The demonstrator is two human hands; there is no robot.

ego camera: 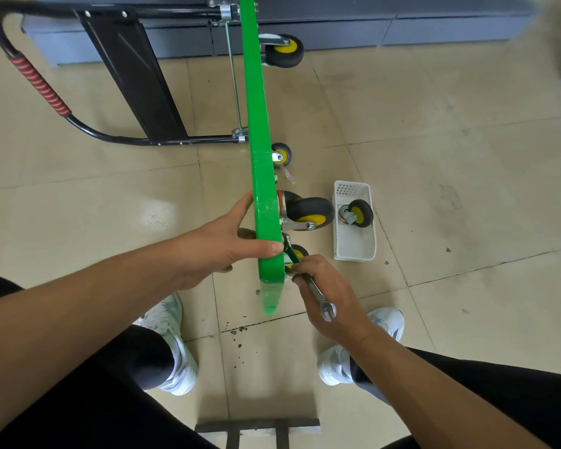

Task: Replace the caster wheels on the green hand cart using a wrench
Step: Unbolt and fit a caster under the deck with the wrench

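Observation:
The green hand cart [256, 102] stands on its edge on the tiled floor, its black-and-yellow caster wheels pointing right. My left hand [227, 244] grips the near end of the green deck, thumb across its top edge. My right hand [324, 296] holds a silver wrench [314, 291] whose far end sits at the mount of the nearest caster [297, 254], which is partly hidden behind the deck and my fingers. A larger caster [308, 212] sits just beyond it. Two more casters [281, 154] [284, 50] are farther along.
A white plastic basket [353, 251] on the floor to the right holds a loose caster wheel [357, 213]. The cart's folded black handle with a red grip [39, 82] lies to the left. Grey cabinets [402, 27] line the back. My white shoes [172, 345] flank the cart's end.

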